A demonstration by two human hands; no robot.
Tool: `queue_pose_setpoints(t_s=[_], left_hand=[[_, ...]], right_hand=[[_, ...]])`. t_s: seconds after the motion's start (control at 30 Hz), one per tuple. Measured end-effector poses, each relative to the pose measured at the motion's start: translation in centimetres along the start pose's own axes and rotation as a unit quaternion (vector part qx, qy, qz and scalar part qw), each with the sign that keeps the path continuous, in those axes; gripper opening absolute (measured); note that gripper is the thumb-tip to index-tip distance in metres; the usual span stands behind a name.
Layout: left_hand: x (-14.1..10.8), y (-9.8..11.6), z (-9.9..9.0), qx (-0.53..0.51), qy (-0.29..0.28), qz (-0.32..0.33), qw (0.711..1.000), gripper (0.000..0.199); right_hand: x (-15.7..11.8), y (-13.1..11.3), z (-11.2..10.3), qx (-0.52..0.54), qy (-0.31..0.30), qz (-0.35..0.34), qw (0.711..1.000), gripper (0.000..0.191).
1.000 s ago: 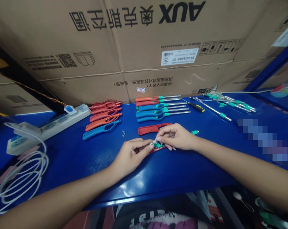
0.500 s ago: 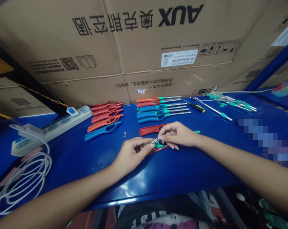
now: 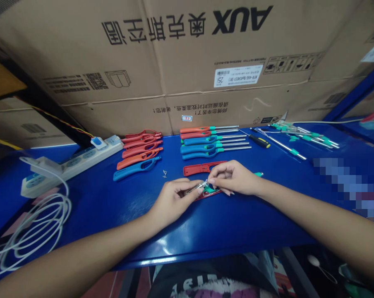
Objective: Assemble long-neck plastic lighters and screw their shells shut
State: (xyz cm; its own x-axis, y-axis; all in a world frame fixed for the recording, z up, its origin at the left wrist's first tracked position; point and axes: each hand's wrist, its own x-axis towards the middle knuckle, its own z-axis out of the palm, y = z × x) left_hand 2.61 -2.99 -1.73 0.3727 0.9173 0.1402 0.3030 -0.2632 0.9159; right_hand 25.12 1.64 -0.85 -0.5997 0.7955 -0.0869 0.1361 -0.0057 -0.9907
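Observation:
My left hand (image 3: 173, 203) is closed around a small clear fuel tank (image 3: 197, 187), its white-capped end pointing right. At that end, the fingers of my right hand (image 3: 232, 178) are pinched together on what looks like a thin white tube; my fingertips partly hide it. Below both hands lies a red lighter casing half (image 3: 203, 196) with a green part (image 3: 209, 190) and a thin wire in it. A second red casing half (image 3: 195, 169) lies just behind, its right end covered by my right hand.
Several long-nosed lighters (image 3: 202, 141) lie in a row behind, with red, orange and blue casings (image 3: 140, 153) to their left. Tiny screws (image 3: 164, 174), a screwdriver (image 3: 260, 140), metal rods with green parts (image 3: 314, 134), a power strip (image 3: 77, 161) and coiled cable (image 3: 41, 223) surround the work spot.
The view has shifted slightly, so everything sits a little further right. Both hands keep their hold at the tank's end, with only a slight movement of the fingers.

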Motion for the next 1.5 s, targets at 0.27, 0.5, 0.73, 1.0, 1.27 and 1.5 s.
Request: queue_pose_setpoints(t_s=[0.27, 0.5, 0.73, 1.0, 1.27, 1.5], left_hand=[[-0.23, 0.21, -0.13, 0.032, 0.001, 0.003, 0.999, 0.025], [-0.30, 0.11, -0.25, 0.059, 0.008, 0.023, 0.998, 0.023], [-0.11, -0.18, -0.30, 0.077, 0.009, 0.035, 0.996, 0.023], [-0.09, 0.00, -0.33, 0.087, 0.006, 0.037, 0.995, 0.022], [0.05, -0.07, -0.30, 0.099, 0.006, 0.043, 0.994, 0.023], [0.15, -0.13, -0.50, 0.115, 0.019, 0.077, 0.990, 0.025]], right_hand=[[0.11, 0.32, -0.37, -0.020, -0.025, 0.000, 0.999, 0.035], [0.11, -0.18, -0.14, -0.028, -0.022, 0.024, 0.999, 0.041], [0.20, -0.26, -0.05, -0.023, -0.014, 0.031, 0.999, 0.044], [0.05, 0.23, -0.18, -0.029, -0.011, 0.015, 0.999, 0.037], [0.22, 0.19, -0.18, -0.020, -0.016, 0.025, 0.999, 0.040], [0.38, 0.34, -0.40, -0.001, -0.022, 0.023, 0.999, 0.044]])
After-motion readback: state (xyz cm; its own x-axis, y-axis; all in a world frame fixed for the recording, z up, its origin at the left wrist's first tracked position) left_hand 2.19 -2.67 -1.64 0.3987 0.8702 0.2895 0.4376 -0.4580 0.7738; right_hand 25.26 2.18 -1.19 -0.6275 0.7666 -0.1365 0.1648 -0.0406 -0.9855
